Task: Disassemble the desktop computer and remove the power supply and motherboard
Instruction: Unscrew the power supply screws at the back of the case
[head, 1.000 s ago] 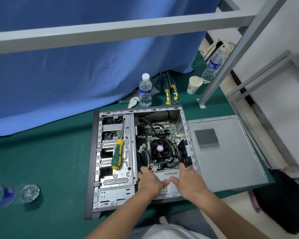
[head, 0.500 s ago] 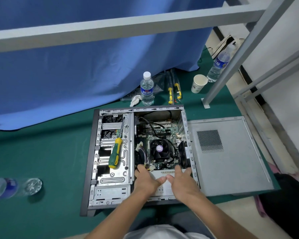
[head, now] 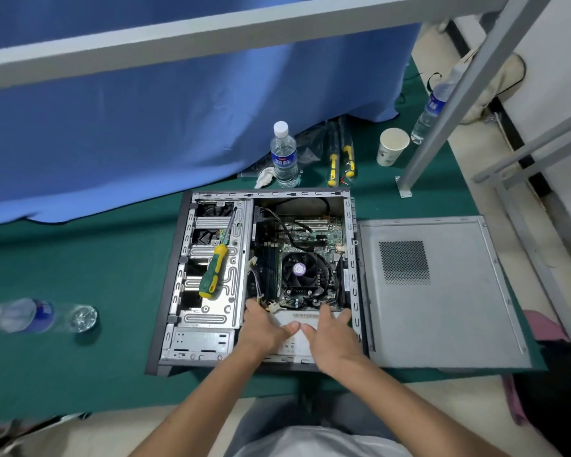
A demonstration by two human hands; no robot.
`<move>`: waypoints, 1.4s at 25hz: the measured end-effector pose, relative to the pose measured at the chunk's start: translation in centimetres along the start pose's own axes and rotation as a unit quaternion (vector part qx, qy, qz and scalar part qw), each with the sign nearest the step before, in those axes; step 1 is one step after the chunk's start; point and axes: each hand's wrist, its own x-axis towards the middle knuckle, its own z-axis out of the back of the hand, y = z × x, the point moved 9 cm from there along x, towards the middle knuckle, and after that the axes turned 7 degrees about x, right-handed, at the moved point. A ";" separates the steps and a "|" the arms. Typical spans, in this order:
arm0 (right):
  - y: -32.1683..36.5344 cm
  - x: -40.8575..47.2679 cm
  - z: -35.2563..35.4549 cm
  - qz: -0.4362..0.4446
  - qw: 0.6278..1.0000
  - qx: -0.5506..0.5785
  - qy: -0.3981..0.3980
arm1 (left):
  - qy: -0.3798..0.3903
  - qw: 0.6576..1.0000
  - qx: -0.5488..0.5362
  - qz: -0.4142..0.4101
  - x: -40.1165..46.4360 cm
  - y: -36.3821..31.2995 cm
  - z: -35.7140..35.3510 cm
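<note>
Desktop computer case [head: 175, 278], a grey steel tower laid on its side with the open face up, sits mid-table on the green cloth so its insides can be reached from above. At about nine o'clock inside it, a green-and-yellow-handled screwdriver [head: 213, 272] rests on the silver drive cage [head: 211, 311], parked within easy reach. The left hand [head: 261, 328] and the right hand [head: 332, 334] lie close together at six o'clock on the pale grey boxy power supply [head: 297, 338], fingers curving over its far edge, thumbs nearly meeting; they seem placed to work it free, though whether they truly grip it I cannot tell. Just beyond, toward twelve o'clock, the green motherboard [head: 314, 237] with its black round fan is still mounted. At three o'clock the removed flat grey side panel [head: 442, 308] lies alongside.
</note>
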 end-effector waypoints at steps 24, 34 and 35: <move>0.3 -1.0 0.4 -0.009 1.000 -0.008 -0.029 | 0.042 0.992 -0.006 -0.120 -0.1 -0.6 -0.7; 1.1 -0.7 -0.4 -0.005 1.000 -0.015 -0.025 | 0.040 0.991 -0.016 -0.127 -0.3 -0.2 0.2; 1.0 -0.7 -0.4 -0.006 1.000 -0.017 -0.025 | 0.038 0.991 -0.013 -0.127 -0.4 -0.4 0.3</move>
